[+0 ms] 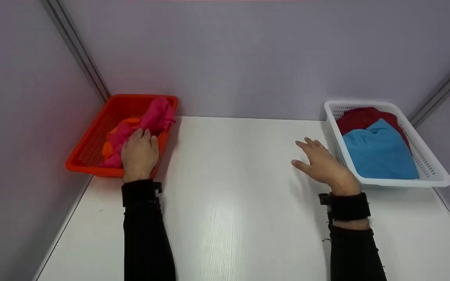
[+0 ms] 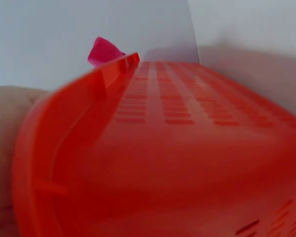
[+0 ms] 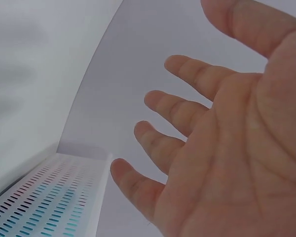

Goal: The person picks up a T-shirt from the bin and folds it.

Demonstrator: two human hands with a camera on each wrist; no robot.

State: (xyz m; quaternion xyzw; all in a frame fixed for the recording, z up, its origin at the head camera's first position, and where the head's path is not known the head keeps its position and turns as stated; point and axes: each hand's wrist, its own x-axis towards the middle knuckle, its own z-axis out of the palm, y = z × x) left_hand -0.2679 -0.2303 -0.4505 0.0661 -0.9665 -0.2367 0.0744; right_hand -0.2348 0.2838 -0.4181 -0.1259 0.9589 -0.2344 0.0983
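My left hand (image 1: 140,153) reaches over the near rim of a red-orange basket (image 1: 88,168), its fingers against a crumpled pink cloth (image 1: 157,117). The thumb and fingertips are hidden, so a grip on the cloth cannot be made out. An orange cloth (image 1: 108,149) lies partly under the pink one. In the left wrist view the red basket's wall (image 2: 153,163) fills most of the picture, with a pink corner of cloth (image 2: 103,51) above its rim. Fingers spread and holding nothing, my right hand (image 1: 322,164) hovers beside the white basket (image 1: 436,171). Its bare palm faces the right wrist camera.
Inside the white basket lie a folded blue cloth (image 1: 381,152) and a dark red cloth (image 1: 365,117). Both baskets stand on a white table (image 1: 229,187), near the grey back wall (image 1: 248,58). Side walls rise at left and right.
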